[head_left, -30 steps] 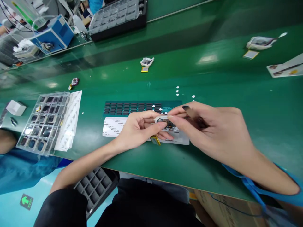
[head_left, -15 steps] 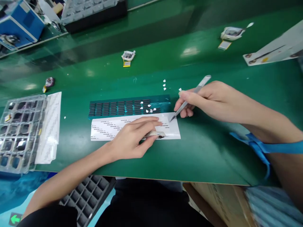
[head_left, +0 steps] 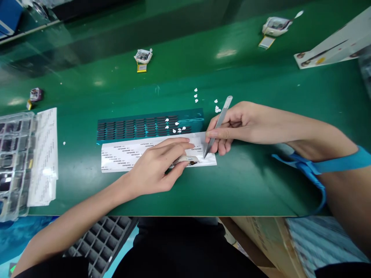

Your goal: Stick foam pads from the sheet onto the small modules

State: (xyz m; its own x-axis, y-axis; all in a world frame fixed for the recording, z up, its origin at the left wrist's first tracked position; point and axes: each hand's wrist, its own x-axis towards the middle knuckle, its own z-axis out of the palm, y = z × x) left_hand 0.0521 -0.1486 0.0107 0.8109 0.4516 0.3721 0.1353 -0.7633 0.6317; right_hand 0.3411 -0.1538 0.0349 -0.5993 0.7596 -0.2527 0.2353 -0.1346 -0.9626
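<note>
My left hand (head_left: 162,164) rests on a white printed backing sheet (head_left: 116,156), its thumb and fingers closed on a small pale watch-like housing (head_left: 188,159). Much of that housing is hidden under the fingers. My right hand (head_left: 228,131) grips metal tweezers (head_left: 222,117) like a pen, tips pointing down at the right part of the sheet, close to the housing. Whether the tips hold anything is too small to tell. Behind the sheet lies a teal strip (head_left: 191,116) with rows of dark pieces, and several small white stickers (head_left: 176,124) sit on it.
Further back are a white watch housing with a yellow-edged battery (head_left: 143,56), a larger one (head_left: 276,27) at right, and a dark one (head_left: 36,94) at left. A clear plastic tray (head_left: 14,166) stands at the left edge. A white stand (head_left: 327,46) rises at right.
The view has shifted, so the bench items sit further left and higher. My right hand has brought the tweezers' tips nearer the housing, and the tweezers stand steeper. My left hand keeps its hold.
</note>
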